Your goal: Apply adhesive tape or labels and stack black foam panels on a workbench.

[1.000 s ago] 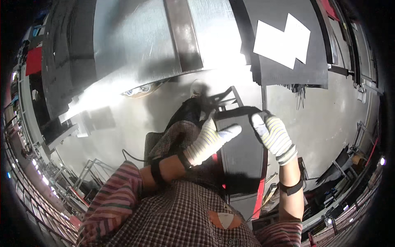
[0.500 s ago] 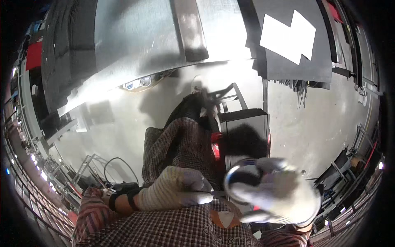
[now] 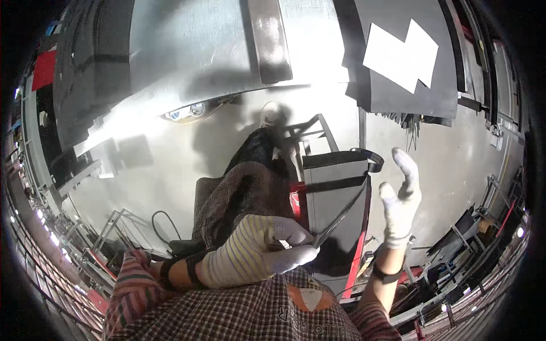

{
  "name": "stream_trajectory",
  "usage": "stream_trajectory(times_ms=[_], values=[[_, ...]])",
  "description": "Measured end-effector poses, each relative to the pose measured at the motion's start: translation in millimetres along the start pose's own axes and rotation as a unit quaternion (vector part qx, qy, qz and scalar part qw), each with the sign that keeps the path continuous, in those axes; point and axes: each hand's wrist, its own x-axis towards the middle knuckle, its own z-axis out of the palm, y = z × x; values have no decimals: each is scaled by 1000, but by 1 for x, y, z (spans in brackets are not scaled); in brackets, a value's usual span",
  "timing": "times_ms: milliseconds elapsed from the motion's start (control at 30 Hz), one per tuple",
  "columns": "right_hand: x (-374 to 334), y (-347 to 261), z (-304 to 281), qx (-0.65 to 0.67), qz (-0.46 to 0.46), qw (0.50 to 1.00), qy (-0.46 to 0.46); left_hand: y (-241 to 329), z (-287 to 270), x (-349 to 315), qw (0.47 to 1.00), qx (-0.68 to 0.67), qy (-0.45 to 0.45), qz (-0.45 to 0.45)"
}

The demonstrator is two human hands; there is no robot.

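My left hand [image 3: 264,247], in a striped white glove, is closed, pinching the near end of a thin dark strip [image 3: 344,213] between thumb and fingertips. The strip slants away to the right, over a grey box-like stand [image 3: 335,170]. Near the stand's far right corner is a curled black band [image 3: 374,162]; whether it is the strip's other end I cannot tell. My right hand [image 3: 402,196], also gloved, is raised just right of the stand. Its thumb and fingers are apart, with nothing in them.
Ahead stands a metal-topped table [image 3: 193,45] with dark sheets [image 3: 96,68] at its left. White cut pieces [image 3: 401,54] lie on a dark sheet stack at right. A metal frame [image 3: 313,133] stands beyond the stand. Racks [image 3: 483,227] line the right side.
My right hand has moved away from my left, forward and right, and opened. The curled band has gone from beside it to the stand's far corner. My left hand keeps its pinch.
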Motion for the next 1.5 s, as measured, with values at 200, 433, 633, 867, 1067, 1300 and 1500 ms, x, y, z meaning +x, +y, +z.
stream_trajectory(times_ms=[200,433,633,867,1067,1300,1500], values=[[-70,-62,81,-330,28,942,48,-1,-4,-3,999,-15,37,-20],[-64,-44,98,-236,9,963,133,-71,-62,33,961,236,140,-17],[-63,-43,99,-257,11,959,118,-133,-48,142,976,203,44,65],[-62,-46,104,-291,15,950,112,-156,-16,231,972,-26,3,234],[-61,-50,97,-317,21,940,120,-98,-3,228,878,-455,-123,-79],[-67,-42,97,-312,29,942,123,-124,-63,40,996,3,49,75],[-36,-87,46,-248,-176,952,-2,22,-18,97,859,510,-29,18]])
